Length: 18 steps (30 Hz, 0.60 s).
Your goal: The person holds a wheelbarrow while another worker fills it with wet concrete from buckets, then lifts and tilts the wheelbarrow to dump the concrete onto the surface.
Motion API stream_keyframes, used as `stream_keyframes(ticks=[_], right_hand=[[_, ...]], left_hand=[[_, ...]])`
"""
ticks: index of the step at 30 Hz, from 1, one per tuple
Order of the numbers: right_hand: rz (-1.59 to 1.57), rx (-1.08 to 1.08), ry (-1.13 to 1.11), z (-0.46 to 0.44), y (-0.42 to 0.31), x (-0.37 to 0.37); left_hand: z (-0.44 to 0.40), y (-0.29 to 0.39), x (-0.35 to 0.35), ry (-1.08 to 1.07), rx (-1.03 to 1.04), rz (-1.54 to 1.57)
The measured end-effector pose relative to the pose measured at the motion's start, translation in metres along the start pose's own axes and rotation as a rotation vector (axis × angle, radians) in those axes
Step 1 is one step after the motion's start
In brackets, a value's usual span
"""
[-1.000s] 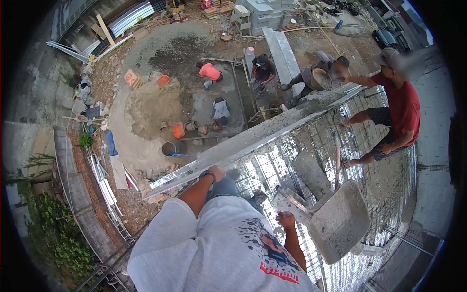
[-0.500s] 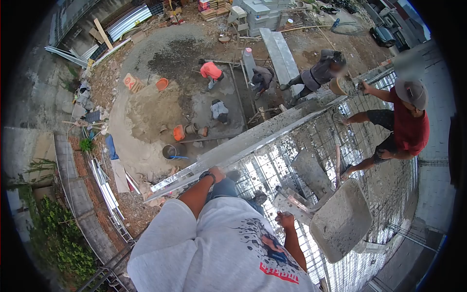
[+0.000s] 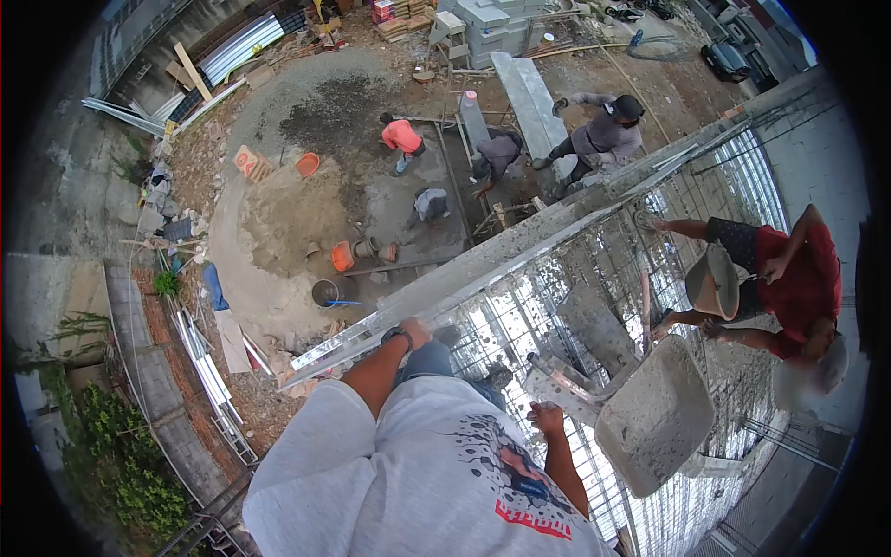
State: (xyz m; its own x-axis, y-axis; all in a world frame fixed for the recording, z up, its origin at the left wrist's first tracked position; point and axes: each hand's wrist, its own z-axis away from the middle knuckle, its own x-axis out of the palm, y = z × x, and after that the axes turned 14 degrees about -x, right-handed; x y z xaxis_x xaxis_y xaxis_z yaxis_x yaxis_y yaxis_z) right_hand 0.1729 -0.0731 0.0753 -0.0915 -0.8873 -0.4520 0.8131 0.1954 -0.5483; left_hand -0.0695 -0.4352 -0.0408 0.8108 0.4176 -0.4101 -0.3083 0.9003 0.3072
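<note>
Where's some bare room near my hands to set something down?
Inside the grey tub, right of your right hand, looks bare; so does the smeared ledge between your left hand and the black-capped worker. It's crowded around the bucket by the red-shirted co-worker.

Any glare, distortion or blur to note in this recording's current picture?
Head view throughout: strong fisheye curvature with black corners; bright glare off the shiny deck; left hand and right hand fairly clear; a smudged patch beside the cap of the red-shirted person.
</note>
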Motion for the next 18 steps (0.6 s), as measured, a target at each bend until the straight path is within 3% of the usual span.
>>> stream_keyframes(ticks=[10, 13, 16, 18], right_hand=[[0.004, -0.014, 0.008, 0.002, 0.013, 0.003], [-0.023, -0.014, 0.002, 0.001, 0.019, 0.004], [-0.027, -0.011, 0.007, 0.001, 0.022, 0.004], [-0.030, 0.000, 0.022, -0.001, 0.026, 0.004]], left_hand=[[0.003, 0.002, 0.003, 0.084, 0.027, 0.005], [0.006, 0.006, -0.003, -0.007, -0.003, -0.020], [0.008, 0.004, -0.002, 0.054, 0.073, -0.093], [0.005, 0.000, 0.001, -0.025, -0.024, 0.011]])
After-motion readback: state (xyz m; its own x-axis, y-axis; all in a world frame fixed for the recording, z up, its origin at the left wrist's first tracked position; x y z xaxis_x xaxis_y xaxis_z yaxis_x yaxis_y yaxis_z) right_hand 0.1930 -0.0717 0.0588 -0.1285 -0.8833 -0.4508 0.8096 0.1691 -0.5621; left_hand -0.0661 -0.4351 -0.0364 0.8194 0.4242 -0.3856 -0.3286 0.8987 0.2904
